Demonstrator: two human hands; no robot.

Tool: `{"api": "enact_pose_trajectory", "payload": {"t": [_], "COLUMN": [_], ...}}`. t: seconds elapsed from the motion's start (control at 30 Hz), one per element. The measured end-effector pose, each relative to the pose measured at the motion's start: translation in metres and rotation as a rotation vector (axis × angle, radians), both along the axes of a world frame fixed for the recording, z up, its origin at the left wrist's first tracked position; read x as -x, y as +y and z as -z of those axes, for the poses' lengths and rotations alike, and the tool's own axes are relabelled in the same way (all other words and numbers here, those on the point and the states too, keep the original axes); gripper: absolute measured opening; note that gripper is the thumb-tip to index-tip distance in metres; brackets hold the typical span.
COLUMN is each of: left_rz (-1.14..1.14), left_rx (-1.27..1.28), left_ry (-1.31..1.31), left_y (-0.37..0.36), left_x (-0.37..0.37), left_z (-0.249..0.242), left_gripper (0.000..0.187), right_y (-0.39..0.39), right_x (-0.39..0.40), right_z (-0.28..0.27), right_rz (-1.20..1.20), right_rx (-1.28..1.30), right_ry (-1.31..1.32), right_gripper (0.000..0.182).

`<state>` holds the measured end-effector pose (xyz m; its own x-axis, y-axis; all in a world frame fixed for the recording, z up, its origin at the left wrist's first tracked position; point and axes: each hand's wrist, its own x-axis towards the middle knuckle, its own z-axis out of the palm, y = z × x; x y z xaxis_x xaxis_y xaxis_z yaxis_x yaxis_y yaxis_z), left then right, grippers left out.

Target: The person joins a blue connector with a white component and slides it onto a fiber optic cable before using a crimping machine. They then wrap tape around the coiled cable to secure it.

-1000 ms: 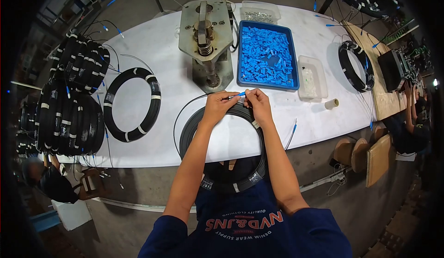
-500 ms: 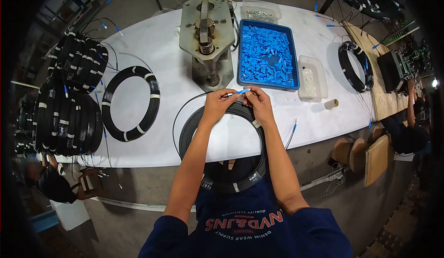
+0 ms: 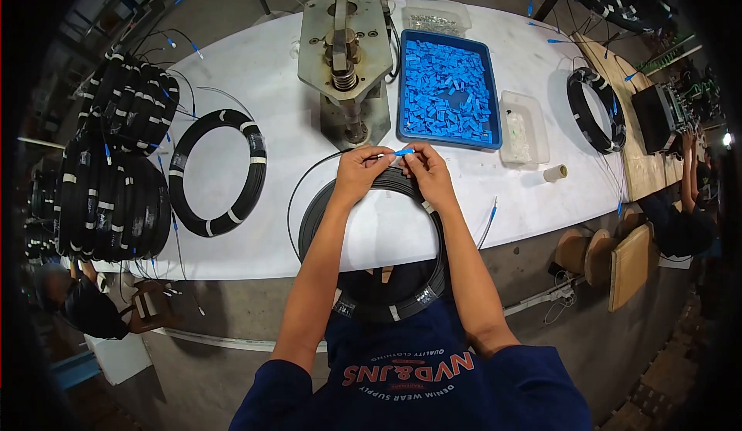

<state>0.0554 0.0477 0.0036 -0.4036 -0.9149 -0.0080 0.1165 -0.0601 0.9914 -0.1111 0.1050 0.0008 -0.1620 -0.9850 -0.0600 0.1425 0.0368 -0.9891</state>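
My left hand (image 3: 362, 171) pinches the end of a black cable (image 3: 297, 189) that curves out to the left and down. A small blue connector (image 3: 404, 152) sits at that cable end, between my two hands. The fingers of my right hand (image 3: 427, 174) are closed on the connector. Below both hands a coil of black cable (image 3: 309, 226) rests partly on the table and partly over its front edge against my body. A metal press (image 3: 344, 52) stands just beyond my hands. To its right, a blue tray (image 3: 496, 114) holds many loose blue connector housings (image 3: 444, 83).
Stacked black cable coils (image 3: 116, 207) stand at the left, beside a single coil (image 3: 178, 172) lying flat. Clear plastic boxes (image 3: 542, 122), a cardboard tube (image 3: 555, 173) and another coil (image 3: 576, 114) are on the right. Other people work at both sides; wooden spools (image 3: 573, 249) stand below.
My hands stay almost in place over the coil. The fingers of my right hand have shifted slightly on the blue connector.
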Motion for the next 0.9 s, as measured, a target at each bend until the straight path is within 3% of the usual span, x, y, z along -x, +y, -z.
{"api": "enact_pose_trajectory", "payload": {"t": [0.3, 0.63, 0.73, 0.8, 0.9], "left_rz": [0.003, -0.030, -0.007, -0.004, 0.036], "left_rx": [0.169, 0.209, 0.158, 0.076, -0.007], "left_ry": [-0.191, -0.154, -0.210, -0.068, -0.059], "left_y": [-0.0028, -0.0004, -0.0002, 0.0016, 0.0012], "left_x": [-0.0028, 0.0023, 0.0032, 0.0063, 0.0057], "left_z": [0.0001, 0.0030, 0.0035, 0.0036, 0.0005], "left_gripper": [0.016, 0.016, 0.016, 0.017, 0.019], "right_y": [0.0012, 0.0024, 0.0022, 0.0014, 0.0011], "right_x": [-0.0015, -0.0036, -0.0029, -0.0033, -0.0048], "right_z": [-0.0016, -0.0018, 0.0027, 0.0049, 0.0031], "right_rz": [0.038, 0.068, 0.073, 0.090, 0.094], "right_rx": [-0.051, -0.028, -0.013, 0.010, 0.008], "right_ry": [0.051, 0.027, 0.038, 0.017, 0.017], "right_gripper": [0.016, 0.018, 0.017, 0.017, 0.016]}}
